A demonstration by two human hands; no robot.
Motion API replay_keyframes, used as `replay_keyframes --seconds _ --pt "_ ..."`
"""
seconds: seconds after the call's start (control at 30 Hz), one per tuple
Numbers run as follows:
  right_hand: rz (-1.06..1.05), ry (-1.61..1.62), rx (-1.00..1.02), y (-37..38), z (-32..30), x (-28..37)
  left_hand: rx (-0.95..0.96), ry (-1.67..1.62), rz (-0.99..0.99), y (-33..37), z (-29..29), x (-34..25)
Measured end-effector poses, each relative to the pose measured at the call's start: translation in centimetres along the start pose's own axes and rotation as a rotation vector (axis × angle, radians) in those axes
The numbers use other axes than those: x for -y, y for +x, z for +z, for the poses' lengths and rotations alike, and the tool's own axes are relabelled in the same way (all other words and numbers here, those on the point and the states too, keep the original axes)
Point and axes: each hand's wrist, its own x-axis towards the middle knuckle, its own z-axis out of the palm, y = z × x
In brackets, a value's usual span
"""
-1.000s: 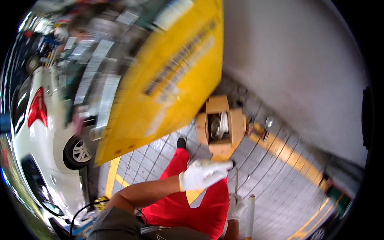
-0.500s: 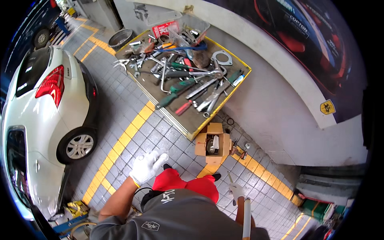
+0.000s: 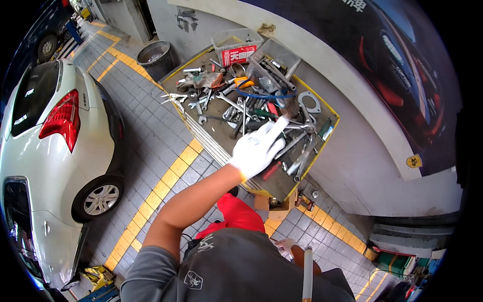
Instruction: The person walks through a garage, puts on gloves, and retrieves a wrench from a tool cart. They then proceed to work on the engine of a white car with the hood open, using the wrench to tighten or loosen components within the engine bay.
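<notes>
My left hand (image 3: 257, 147), in a white glove, reaches out over a yellow-rimmed tool cart (image 3: 329, 117). Its fingers are stretched out and hold nothing. They hover just above a heap of wrenches and pliers (image 3: 236, 108) in the cart's tray, near a red-handled tool (image 3: 270, 171). My right hand (image 3: 291, 247) is low by my chest, mostly hidden behind my grey shirt. It grips a long pale bar (image 3: 307, 276) that points downward.
A white car (image 3: 55, 146) stands at the left, its rear wheel (image 3: 100, 199) near a yellow floor stripe (image 3: 166, 183). A grey bin (image 3: 156, 56) sits behind the cart. Clear plastic boxes (image 3: 274, 60) rest on the tray. A wall with a large poster (image 3: 382, 75) runs along the right.
The view has swung from the wall and floor to the tool cart. My left hand has risen from near my red trousers and now stretches over the tray.
</notes>
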Motion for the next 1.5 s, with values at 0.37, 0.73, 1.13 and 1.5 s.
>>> replay_keyframes --seconds 0.37,0.73,1.13,1.5 --pt "-0.225 0.159 0.037 2.3 4.1 9.3 0.173 0.281 -0.032 11.6 12.7 7.9" --pt "-0.008 0.238 -0.242 4.1 6.2 5.0 0.610 -0.022 0.399 7.6 3.2 1.0" --pt "-0.088 0.415 -0.253 8.7 20.2 -4.8 0.671 -0.713 0.377 7.1 -13.0 11.5" --pt "0.196 0.001 -0.028 -14.7 26.9 21.6 0.676 -1.031 0.674 7.7 -19.2 20.9"
